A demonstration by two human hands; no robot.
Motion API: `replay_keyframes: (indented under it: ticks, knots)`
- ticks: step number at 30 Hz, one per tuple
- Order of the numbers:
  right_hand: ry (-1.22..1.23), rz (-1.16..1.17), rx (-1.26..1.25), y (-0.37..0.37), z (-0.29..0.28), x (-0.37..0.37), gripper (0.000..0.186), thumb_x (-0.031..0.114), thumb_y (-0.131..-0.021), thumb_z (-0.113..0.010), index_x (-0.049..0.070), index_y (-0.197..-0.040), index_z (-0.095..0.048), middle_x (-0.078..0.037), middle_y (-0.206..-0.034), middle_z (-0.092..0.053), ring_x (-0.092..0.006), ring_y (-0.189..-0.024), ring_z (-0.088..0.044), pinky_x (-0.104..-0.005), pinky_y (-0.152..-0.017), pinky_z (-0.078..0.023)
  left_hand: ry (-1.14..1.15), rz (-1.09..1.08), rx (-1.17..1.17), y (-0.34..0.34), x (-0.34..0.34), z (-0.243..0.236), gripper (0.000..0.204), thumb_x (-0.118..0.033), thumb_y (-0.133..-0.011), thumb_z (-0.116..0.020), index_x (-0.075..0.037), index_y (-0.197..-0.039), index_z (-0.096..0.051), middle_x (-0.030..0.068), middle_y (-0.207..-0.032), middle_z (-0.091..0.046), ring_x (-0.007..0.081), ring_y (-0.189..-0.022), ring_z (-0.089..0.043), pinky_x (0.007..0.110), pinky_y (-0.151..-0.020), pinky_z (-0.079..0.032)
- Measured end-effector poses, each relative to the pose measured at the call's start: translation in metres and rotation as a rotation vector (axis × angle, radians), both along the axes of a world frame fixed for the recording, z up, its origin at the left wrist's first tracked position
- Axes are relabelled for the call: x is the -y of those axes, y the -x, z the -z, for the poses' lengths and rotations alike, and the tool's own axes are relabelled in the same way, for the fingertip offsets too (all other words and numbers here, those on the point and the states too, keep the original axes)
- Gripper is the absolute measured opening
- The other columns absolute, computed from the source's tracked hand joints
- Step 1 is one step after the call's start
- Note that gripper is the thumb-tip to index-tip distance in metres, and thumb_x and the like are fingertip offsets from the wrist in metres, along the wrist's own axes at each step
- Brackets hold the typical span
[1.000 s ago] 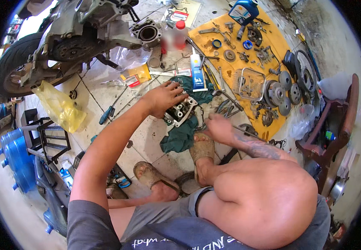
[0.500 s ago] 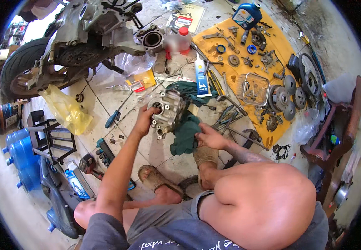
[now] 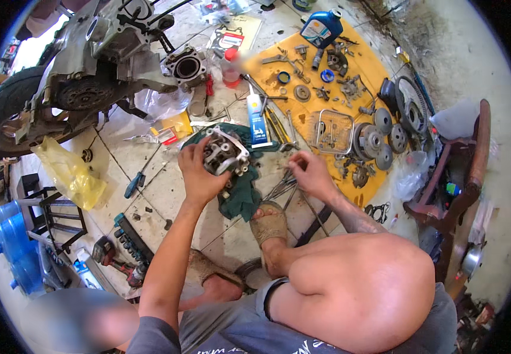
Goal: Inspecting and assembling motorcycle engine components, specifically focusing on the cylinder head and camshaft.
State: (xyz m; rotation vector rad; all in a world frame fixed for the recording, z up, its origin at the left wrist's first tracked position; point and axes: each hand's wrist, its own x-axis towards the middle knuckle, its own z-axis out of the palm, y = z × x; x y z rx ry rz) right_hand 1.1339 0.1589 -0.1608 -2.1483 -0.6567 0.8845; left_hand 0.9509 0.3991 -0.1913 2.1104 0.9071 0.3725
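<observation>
My left hand (image 3: 201, 177) grips a grey metal engine cylinder head (image 3: 225, 154), its fingers and thumb spread around the near-left side. Beneath the part lies a dark green cloth (image 3: 241, 200), spread over the tiles. To the right, my right hand (image 3: 314, 176) is raised above several metal hand tools (image 3: 283, 184). Its fingers are curled, with thumb and forefinger close together. Whether something small is between them is hidden from me. A blue and white tube (image 3: 257, 121) stands just beyond the cloth.
A partly stripped motorcycle (image 3: 84, 76) fills the far left. Engine parts and a wire basket (image 3: 330, 131) cover a yellow sheet (image 3: 276, 50) at the right. A screwdriver (image 3: 136, 184), a cordless drill (image 3: 114, 259) and a yellow plastic bag (image 3: 69, 171) lie on the left-hand floor.
My right hand has let go of the green cloth and risen to the right, over the tools. My left hand has turned the cylinder head over. The whole view has shifted.
</observation>
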Motion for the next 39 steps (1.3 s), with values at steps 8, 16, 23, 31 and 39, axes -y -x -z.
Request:
replay_keyframes:
  ticks: [8, 16, 23, 31, 39]
  knots:
    - [0.047, -0.122, 0.66, -0.15, 0.026, -0.09, 0.027, 0.022, -0.092, -0.074, 0.002, -0.11, -0.071, -0.016, -0.104, -0.069, -0.0355, -0.097, -0.069, -0.0445, -0.085, -0.054, -0.266, 0.26, 0.027, 0.014, -0.011, 0.022, 0.115, -0.041, -0.064, -0.094, -0.01, -0.158, -0.035, 0.0194, -0.147, -0.046, 0.043, -0.137, -0.042, 0.054, -0.117, -0.033]
    - [0.374, -0.475, 0.765, -0.213, 0.087, -0.13, 0.056, 0.023, -0.091, -0.074, 0.024, -0.145, -0.058, -0.012, -0.128, -0.062, -0.0348, -0.107, -0.068, -0.0464, -0.091, -0.056, -0.073, 0.001, -0.109, 0.073, -0.003, 0.031, 0.111, -0.043, -0.072, -0.093, -0.01, -0.16, -0.034, 0.0225, -0.152, -0.041, 0.0418, -0.141, -0.041, 0.05, -0.117, -0.035]
    - [0.22, -0.432, 0.799, -0.176, 0.058, -0.117, 0.053, 0.024, -0.089, -0.073, 0.02, -0.141, -0.061, -0.011, -0.122, -0.063, -0.036, -0.102, -0.068, -0.0471, -0.085, -0.056, 0.027, -0.093, -0.007, 0.089, 0.013, 0.043, 0.065, -0.028, -0.083, -0.084, -0.006, -0.138, -0.058, 0.0189, -0.129, -0.057, 0.0378, -0.121, -0.055, 0.045, -0.103, -0.046]
    - [0.076, -0.747, 0.62, -0.038, -0.068, -0.131, 0.044, 0.013, -0.081, -0.073, 0.005, -0.122, -0.061, -0.016, -0.116, -0.061, -0.0406, -0.102, -0.065, -0.0478, -0.086, -0.055, 0.001, -0.102, 0.074, 0.086, 0.023, 0.043, 0.059, -0.024, -0.084, -0.081, -0.008, -0.136, -0.061, 0.0163, -0.127, -0.058, 0.0364, -0.118, -0.056, 0.045, -0.103, -0.047]
    - [-0.104, -0.891, 0.599, 0.011, -0.1, -0.158, 0.043, 0.008, -0.082, -0.071, 0.003, -0.123, -0.06, -0.018, -0.112, -0.056, -0.042, -0.101, -0.063, -0.0486, -0.086, -0.054, 0.038, -0.075, 0.154, 0.083, 0.019, 0.041, 0.055, -0.027, -0.084, -0.078, -0.011, -0.134, -0.064, 0.0149, -0.126, -0.06, 0.0363, -0.117, -0.058, 0.044, -0.103, -0.048]
